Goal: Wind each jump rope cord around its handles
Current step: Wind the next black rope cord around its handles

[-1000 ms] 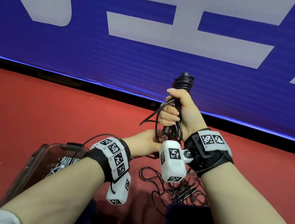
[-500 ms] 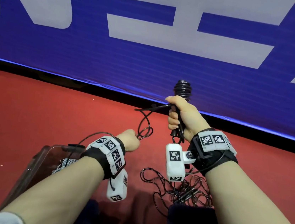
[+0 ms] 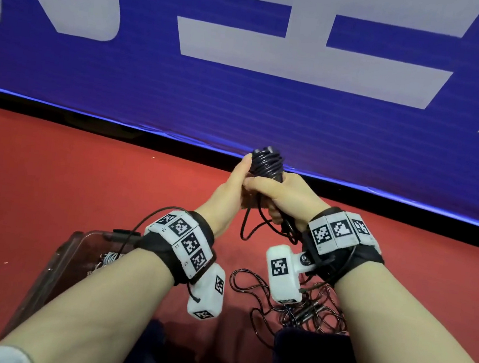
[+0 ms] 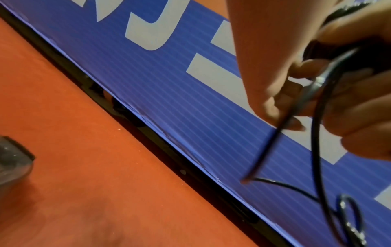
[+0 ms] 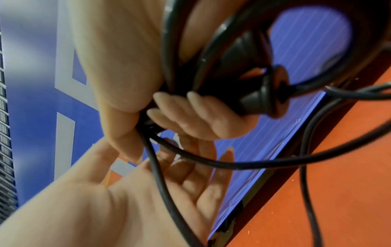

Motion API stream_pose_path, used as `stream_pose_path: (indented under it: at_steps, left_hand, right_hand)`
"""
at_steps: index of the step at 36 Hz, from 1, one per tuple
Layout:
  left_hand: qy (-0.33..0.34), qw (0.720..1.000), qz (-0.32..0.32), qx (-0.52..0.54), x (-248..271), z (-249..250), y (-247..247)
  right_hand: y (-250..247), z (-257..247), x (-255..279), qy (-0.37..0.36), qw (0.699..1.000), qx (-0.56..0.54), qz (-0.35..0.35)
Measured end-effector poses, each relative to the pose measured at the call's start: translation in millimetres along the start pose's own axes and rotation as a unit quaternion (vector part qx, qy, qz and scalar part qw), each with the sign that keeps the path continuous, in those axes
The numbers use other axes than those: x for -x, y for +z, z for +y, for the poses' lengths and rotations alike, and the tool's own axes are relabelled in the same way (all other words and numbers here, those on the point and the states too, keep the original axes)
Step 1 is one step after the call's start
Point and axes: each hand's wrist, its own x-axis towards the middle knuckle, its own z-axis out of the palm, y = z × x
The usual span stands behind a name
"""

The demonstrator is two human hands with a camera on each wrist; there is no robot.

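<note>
My left hand [image 3: 233, 186] has risen from below to meet my right hand [image 3: 283, 197], which clamps the upright handles [image 3: 266, 162]; left fingers seemingly loose beside the cord [image 3: 247, 221] hanging between us.

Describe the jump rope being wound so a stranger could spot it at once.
Before the blue banner, above the red floor, the right hand grips black handles. Unlike the loose tangle of cords lying below, this jump rope is held aloft, with cord coiled round its top.
</note>
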Motion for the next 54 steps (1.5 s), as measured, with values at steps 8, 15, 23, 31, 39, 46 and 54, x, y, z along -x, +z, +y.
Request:
stream_pose_path:
  at_steps: [8,15,23,31,39,46,54]
  left_hand:
    - [-0.063,0.976,-0.172,-0.119,19.5,9.9,-10.6]
    - [-0.030,0.981,-0.160,-0.102,18.3,5.0,-29.1]
    - [0.050,0.953,-0.104,-0.279,9.2,5.0,-50.8]
    - [0.105,0.832,-0.130,-0.529,9.4,0.9,-74.7]
    - [0.232,0.578,-0.172,-0.764,8.8,8.8,-51.4]
    - [0.309,0.534,-0.138,-0.774,9.6,-1.2,-36.9]
    - [0.226,0.539,-0.089,-0.806,19.4,-1.9,-13.7]
  right_hand:
    - [-14.4,0.0,1.2,0.039,0.997,-0.055,-0.031]
    - [-22.4,-3.9,11.3,0.028,0.996,-0.046,-0.078]
    - [-7.9,-10.1,26.9,0.022,0.981,0.101,-0.167]
    - [17.8,-3.3,25.8,0.029,0.896,0.381,-0.225]
    - [34.1,8.2,30.3,-0.001,0.713,0.668,-0.210]
    - [27.8,22.4,19.6,0.041,0.680,0.715,-0.159]
    - [20.2,41.0,1.8,0.104,0.765,0.633,-0.050]
